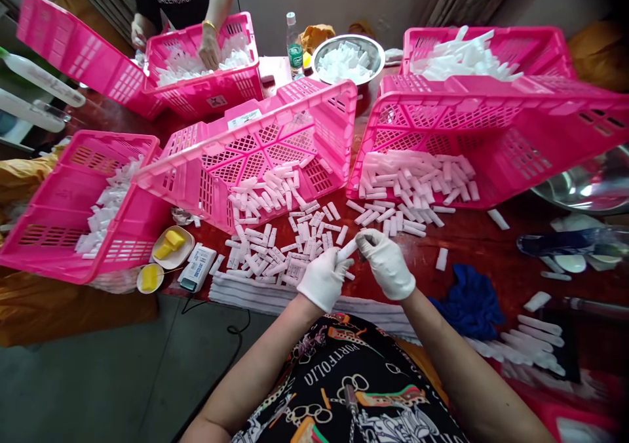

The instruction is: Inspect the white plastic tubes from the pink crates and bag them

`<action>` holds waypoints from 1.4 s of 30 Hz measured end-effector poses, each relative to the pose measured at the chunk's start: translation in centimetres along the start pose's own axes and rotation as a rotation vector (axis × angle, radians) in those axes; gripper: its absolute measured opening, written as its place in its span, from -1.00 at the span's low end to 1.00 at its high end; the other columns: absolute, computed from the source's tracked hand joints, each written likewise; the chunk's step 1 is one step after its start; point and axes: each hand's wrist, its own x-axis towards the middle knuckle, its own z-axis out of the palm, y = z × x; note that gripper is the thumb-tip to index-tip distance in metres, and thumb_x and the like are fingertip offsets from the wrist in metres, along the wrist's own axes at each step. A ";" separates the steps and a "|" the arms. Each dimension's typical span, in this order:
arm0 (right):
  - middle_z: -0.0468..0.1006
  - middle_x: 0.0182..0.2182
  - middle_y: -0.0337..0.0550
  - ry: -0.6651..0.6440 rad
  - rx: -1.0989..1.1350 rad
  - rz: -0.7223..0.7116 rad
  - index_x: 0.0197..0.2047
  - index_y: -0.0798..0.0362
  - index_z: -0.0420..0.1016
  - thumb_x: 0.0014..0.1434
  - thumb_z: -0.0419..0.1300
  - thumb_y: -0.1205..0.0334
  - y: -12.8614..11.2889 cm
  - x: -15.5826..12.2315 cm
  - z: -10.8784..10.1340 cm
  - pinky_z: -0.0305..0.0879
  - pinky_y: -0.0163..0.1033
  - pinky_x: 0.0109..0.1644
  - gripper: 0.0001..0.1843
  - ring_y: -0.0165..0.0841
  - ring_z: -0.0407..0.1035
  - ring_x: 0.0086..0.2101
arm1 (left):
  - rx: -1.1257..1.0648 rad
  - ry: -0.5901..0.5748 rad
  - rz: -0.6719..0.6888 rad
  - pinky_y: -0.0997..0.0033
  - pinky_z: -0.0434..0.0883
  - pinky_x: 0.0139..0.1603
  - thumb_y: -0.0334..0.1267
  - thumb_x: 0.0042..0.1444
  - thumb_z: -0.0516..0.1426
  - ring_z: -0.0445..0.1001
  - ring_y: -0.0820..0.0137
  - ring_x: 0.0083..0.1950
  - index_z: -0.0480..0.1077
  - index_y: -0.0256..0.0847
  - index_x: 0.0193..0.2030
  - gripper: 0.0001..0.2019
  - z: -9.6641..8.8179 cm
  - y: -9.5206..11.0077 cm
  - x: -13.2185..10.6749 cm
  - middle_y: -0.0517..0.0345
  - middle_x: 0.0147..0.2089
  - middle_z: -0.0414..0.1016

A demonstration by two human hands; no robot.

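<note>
Okay, taking the held tube (pixel 347 250) as the middle of our clock, with 12 pointing away from us. It's up off the table, just in front of our chest, spanning both gloves. Our left hand (pixel 322 279) has its fingers curled in around the near end, and our right hand (pixel 387 264) has thumb and fingertips drawn together at the far end. No real gap in either grip that we can see, though the gloves hide exactly how each finger sits.

For handling it well, we'd let the left do the steadying and keep the right to a light pinch, since these look smooth and could slip or roll in gloves. Watch the right fingertips (pixel 364 240) too: they look grey and smudgy, and that could rub off on white. We can't make out any print on this one.

We'd keep our wrists clear of the loose pile (pixel 280 254) at 9 o'clock, because one bump could mix things up with the heap in the tipped crate (pixel 335 120) around 11. The towel (pixel 381 310) below us, toward 5, is probably a decent soft catch if one drops. Blue cloth (pixel 469 303) is at 4.
</note>
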 end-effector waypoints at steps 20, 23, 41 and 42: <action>0.45 -0.48 -0.22 -0.137 0.096 0.085 -0.31 0.06 0.40 0.15 0.14 -0.07 2.0 -1.2 -1.7 0.29 -0.30 -0.36 -0.66 -0.43 0.31 -0.47 | -0.549 -0.448 -0.488 0.56 0.20 -0.56 0.11 0.17 0.00 0.09 0.62 -0.67 0.40 -0.30 -0.23 -0.55 0.9 -2.8 0.7 0.29 -0.57 0.18; 0.49 -0.45 -0.20 0.233 0.097 0.134 -0.27 0.06 0.38 0.04 0.23 -0.06 5.8 1.4 -4.8 0.33 -0.28 -0.37 -0.64 -0.40 0.38 -0.47 | -0.017 -0.121 -0.401 0.39 0.36 -0.27 -0.09 0.15 0.09 0.42 0.40 -0.34 0.41 -0.30 -0.12 -0.69 -0.2 -6.7 2.3 0.03 -0.32 0.45; 0.50 -0.21 -0.07 -0.345 -0.883 0.136 -0.01 0.01 0.32 0.28 -0.07 0.23 16.9 -1.1 4.6 0.22 -0.32 -0.22 -0.73 -0.38 0.41 -0.30 | 0.839 0.038 -0.038 0.24 0.23 0.14 -0.47 0.14 -0.04 0.32 0.24 0.09 0.41 -0.20 0.02 -0.65 -7.7 -13.0 10.6 -0.07 0.04 0.39; 0.51 -0.23 -0.08 -0.297 -0.835 0.139 -0.01 0.00 0.30 0.26 -0.06 0.22 16.9 -0.8 4.2 0.23 -0.32 -0.25 -0.74 -0.39 0.40 -0.33 | 0.823 0.005 -0.026 0.21 0.23 0.14 -0.42 0.17 -0.01 0.32 0.24 0.09 0.41 -0.22 0.00 -0.70 -7.3 -12.4 11.2 -0.07 0.06 0.37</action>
